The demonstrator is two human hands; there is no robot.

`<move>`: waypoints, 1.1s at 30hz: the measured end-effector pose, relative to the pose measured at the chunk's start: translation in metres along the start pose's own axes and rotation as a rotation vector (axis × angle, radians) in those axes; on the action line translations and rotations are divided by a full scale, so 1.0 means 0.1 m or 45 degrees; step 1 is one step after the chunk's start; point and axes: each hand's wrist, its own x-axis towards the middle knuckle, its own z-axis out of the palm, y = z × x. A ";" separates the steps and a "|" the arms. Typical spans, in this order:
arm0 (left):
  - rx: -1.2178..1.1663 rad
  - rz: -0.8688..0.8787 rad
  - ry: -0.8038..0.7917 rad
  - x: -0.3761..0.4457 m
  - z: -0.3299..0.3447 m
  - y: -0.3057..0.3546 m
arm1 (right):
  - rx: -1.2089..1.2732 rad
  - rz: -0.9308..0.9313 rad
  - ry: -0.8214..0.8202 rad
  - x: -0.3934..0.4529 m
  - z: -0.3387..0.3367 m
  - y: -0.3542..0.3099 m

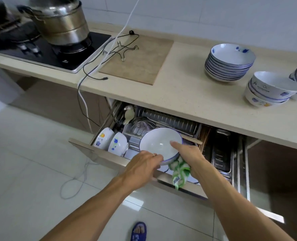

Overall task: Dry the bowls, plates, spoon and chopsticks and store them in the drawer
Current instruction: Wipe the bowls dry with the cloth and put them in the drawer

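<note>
Bowl (160, 145) hangs tilted over the open drawer (99, 153), left hand (142, 168) pinching its six-o'clock rim, right hand (190, 154) seemingly clutching the cloth (180, 173) underneath for racking beside two stored bowls (111, 141) at nine o'clock.

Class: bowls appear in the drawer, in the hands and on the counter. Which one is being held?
The plain white bowl above the open drawer, gripped by both hands; the others sit untouched.

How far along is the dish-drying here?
Early on. Done: two bowls in the drawer stand in its rack. In hand: the left hand and right hand hold a white bowl over the drawer, with a green cloth. Left: the plate stack and counter bowls.
</note>
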 end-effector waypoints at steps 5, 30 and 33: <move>-0.595 -0.577 -0.039 0.16 -0.14 -0.57 | -0.002 -0.080 -0.009 0.21 0.25 -0.21; -1.107 -1.472 -0.135 0.74 0.54 -1.86 | -0.026 -0.027 0.044 0.82 0.68 -0.20; -1.004 -1.492 -0.205 0.77 0.58 -1.84 | -0.019 -0.019 0.054 0.82 0.68 -0.18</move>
